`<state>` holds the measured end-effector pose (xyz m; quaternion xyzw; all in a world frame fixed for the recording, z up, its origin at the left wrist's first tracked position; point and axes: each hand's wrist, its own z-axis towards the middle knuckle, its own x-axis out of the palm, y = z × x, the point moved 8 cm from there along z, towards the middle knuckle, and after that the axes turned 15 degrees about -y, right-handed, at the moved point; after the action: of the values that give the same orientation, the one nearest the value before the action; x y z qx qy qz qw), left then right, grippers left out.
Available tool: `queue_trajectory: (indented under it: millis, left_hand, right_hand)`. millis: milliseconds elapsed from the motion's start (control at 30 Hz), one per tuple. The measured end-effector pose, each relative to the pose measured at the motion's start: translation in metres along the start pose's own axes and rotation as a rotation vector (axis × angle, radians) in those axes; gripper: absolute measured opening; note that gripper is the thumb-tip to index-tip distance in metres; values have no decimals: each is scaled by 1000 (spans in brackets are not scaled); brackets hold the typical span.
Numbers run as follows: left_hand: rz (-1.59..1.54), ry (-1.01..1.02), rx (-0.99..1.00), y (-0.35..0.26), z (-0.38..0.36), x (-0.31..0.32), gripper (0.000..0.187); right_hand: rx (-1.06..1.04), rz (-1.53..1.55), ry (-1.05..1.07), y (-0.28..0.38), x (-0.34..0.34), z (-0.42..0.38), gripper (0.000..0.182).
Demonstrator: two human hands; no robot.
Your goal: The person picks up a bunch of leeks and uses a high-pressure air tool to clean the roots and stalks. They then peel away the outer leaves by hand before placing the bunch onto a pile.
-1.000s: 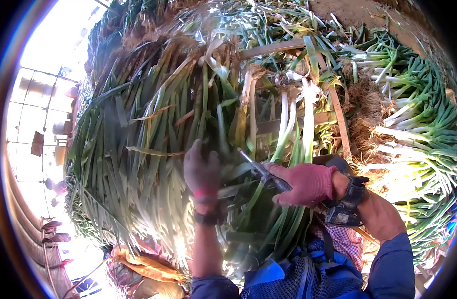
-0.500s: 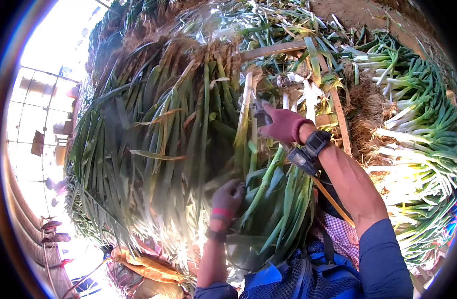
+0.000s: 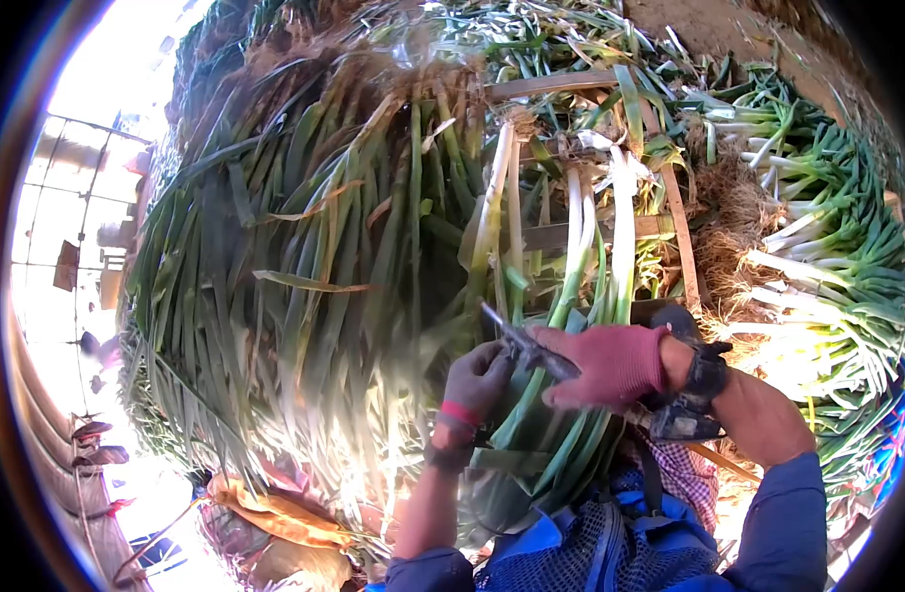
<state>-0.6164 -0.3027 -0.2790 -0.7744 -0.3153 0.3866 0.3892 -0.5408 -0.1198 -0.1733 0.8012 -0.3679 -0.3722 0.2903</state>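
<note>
Evidently to steady them, the grey-gloved left hand (image 3: 475,380) grips long green leek stalks (image 3: 546,434) just beside the red-gloved right hand (image 3: 610,363), itself clamped on a dark metal knife (image 3: 516,340).

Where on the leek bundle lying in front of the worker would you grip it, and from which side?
Probably grip the leek bundle at its green leaf end nearest the body, where the left hand already holds it. Come from the left: the stalks run lengthwise away toward the crate, and the right hand with its knife occupies the other side.
</note>
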Motion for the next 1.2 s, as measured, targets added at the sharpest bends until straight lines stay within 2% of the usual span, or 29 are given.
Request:
queue_trajectory:
  millis: [67,133,233,300,333,433,500,633,800,867,967,1000,1067,1100,1133,1200]
  left_hand:
    - [-55,-42,10,3,-2,-1,34]
    - [-107,-78,20,4,-1,-5,33]
    - [-62,-87,-18,9,1,-7,36]
    - [17,-205,34,3,4,-15,31]
    - [15,-202,39,-1,6,-15,31]
    - [428,-514,300,-31,6,-37,27]
    - [518,-556,314,-26,12,-41,27]
    - [698,-575,277,-22,19,-42,34]
    - [774,-568,223,-8,29,-35,41]
    - [754,-503,166,2,33,-31,45]
    - [665,-449,275,29,54,-31,47]
    - [665,-447,279,7,51,-37,47]
    - [534,-245,80,-16,47,-41,46]
    - [505,-278,124,-25,46,-45,37]
    - [506,-280,123,-26,48,-49,37]
    - [442,-285,206,-36,52,-55,34]
  right_hand:
    - [34,-69,-24,-4,1,8,102]
    - [-26,-174,-208,-5,-7,9,104]
    - [0,-145,-162,4,-10,3,102]
    - [85,-156,-175,2,-24,14,99]
    - [88,-157,-180,1,-32,23,99]
    - [176,-99,-233,-21,-51,52,98]
    - [21,-99,-471,-32,-71,78,95]
    - [1,-154,-640,-41,-94,106,85]
    - [8,-100,-555,-35,-79,88,93]
    - [98,-70,-409,-39,-57,69,96]
    - [-26,2,-357,-33,-32,37,100]
    - [-89,72,-352,-33,-23,28,102]
    - [-102,93,-308,-26,-10,2,103]
    - [-116,111,-264,-18,-4,-11,105]
    - [-118,112,-262,-16,0,-18,105]
    - [-106,105,-113,-11,18,-30,108]
